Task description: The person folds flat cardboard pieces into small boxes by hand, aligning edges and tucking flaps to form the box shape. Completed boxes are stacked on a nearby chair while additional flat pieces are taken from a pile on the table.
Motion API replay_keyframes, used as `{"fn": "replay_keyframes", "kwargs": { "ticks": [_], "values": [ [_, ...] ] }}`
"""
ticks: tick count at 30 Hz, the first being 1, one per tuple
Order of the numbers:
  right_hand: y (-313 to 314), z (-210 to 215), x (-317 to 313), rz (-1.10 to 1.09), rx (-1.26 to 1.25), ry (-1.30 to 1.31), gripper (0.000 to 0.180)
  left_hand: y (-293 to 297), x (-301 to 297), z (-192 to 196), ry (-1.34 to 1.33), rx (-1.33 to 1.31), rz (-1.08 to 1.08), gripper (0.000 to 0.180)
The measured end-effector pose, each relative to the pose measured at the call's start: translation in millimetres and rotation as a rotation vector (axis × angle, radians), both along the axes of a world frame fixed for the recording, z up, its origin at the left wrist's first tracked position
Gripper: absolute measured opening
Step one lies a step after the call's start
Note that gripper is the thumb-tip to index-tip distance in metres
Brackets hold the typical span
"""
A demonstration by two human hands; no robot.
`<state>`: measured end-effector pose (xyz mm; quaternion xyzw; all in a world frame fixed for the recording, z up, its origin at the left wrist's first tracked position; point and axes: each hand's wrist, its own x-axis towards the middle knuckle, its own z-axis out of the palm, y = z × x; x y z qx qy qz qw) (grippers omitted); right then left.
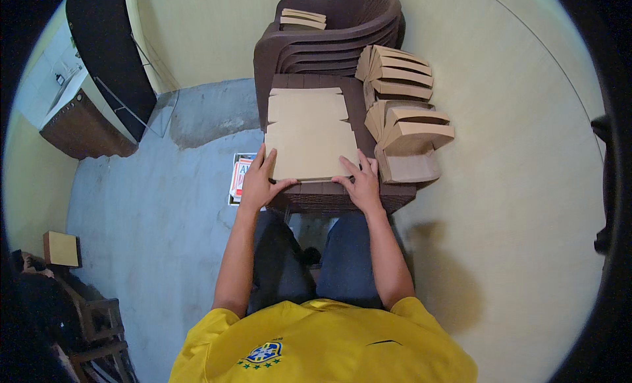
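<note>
A flat tan cardboard box blank (313, 142) with slits along its sides lies on the brown woven-plastic seat (355, 193) in front of me; other sheets may lie under it. My left hand (261, 179) grips its near left corner, fingers along the left side and thumb at the near edge. At the near right corner, my right hand (359, 179) holds the blank the same way, thumb and fingers partly spread around it. To the right, folded cardboard pieces stand in an upper bundle (398, 73) and a lower bundle (415, 136).
Behind the seat rise stacked brown plastic chairs (336, 37) with several folded cardboard pieces (303, 19) on them. A printed box (241, 179) sits on the floor left of the seat. A small cardboard box (61, 249) and wooden furniture (102, 324) are at far left.
</note>
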<state>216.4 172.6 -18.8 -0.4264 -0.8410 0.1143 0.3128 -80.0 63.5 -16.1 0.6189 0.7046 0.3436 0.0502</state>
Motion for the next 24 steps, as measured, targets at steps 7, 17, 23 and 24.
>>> {"fn": "replay_keyframes", "kwargs": {
  "ticks": [7, 17, 23, 24],
  "values": [
    [1.1, -1.7, 0.0, 0.008, 0.009, 0.050, 0.052, 2.8, -3.2, 10.0, 0.064, -0.103, 0.011, 0.109],
    [2.3, 2.8, -7.5, -0.038, 0.004, 0.058, 0.046, 15.3, -9.4, 35.7, 0.124, -0.267, -0.007, 0.108],
    [3.8, 4.9, -10.2, -0.054, -0.023, 0.067, 0.048, 21.5, -12.0, 43.3, 0.114, -0.360, -0.057, 0.106],
    [4.1, 5.3, -10.7, -0.061, -0.023, 0.062, 0.050, 22.2, -12.7, 43.1, 0.107, -0.378, -0.063, 0.107]
  ]
}}
